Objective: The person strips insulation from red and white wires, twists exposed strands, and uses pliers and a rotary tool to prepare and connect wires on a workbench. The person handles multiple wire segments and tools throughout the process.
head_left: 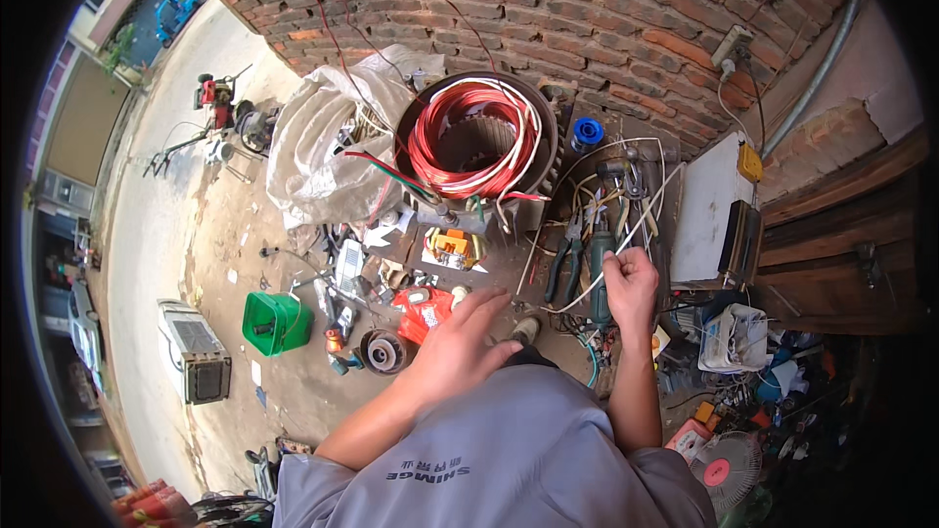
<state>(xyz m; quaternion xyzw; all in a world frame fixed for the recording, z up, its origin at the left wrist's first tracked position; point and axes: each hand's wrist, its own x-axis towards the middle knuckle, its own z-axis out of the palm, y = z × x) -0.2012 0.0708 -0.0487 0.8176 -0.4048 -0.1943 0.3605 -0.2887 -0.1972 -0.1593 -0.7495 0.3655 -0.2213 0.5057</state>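
Note:
My left hand is held over the ground in front of my body, its fingers stretched out and nothing in it. To its right, my right hand is closed, with a thin white tube at its fingertips. Beneath that tube lie a dark green-handled tool and pliers with dark handles. Beyond my hands stands a motor stator, wound with red enamelled wire. White, green and red leads come out of its near side.
A white woven sack lies left of the stator. Near my left hand are a red bag, a round metal part and a green bucket. A white box, a fan and clutter stand right, below a brick wall.

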